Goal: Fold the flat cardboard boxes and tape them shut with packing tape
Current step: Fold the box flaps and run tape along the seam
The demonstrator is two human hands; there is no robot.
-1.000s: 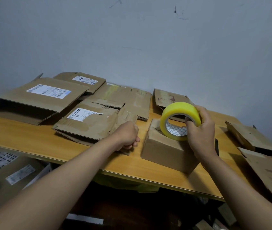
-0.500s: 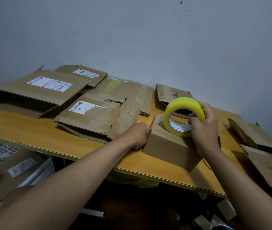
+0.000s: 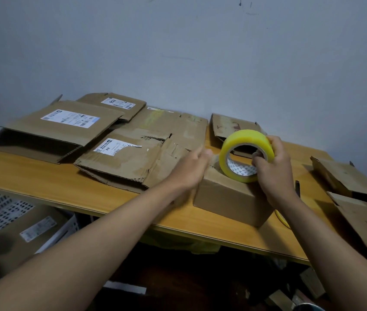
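A small brown cardboard box (image 3: 229,196) sits folded up near the front edge of the wooden desk (image 3: 43,182), toward its right end. Its sides are smooth and flat, and one corner points at the person.

The right hand (image 3: 274,167) holds a round roll of shiny yellow tape (image 3: 245,154). The fingers curl through the hole and the thumb wraps the outside. The roll stands on its edge on top of the box, with its hole facing the person and a bit left.

The left hand (image 3: 191,169) rests against the left top edge of the box. It is blurry, with the fingers nearly straight.

Flat boxes (image 3: 119,162) with torn, wavy edges and white labels lie in a pile over the back left part of the desk. More bent cardboard (image 3: 348,182) lies at the right end.
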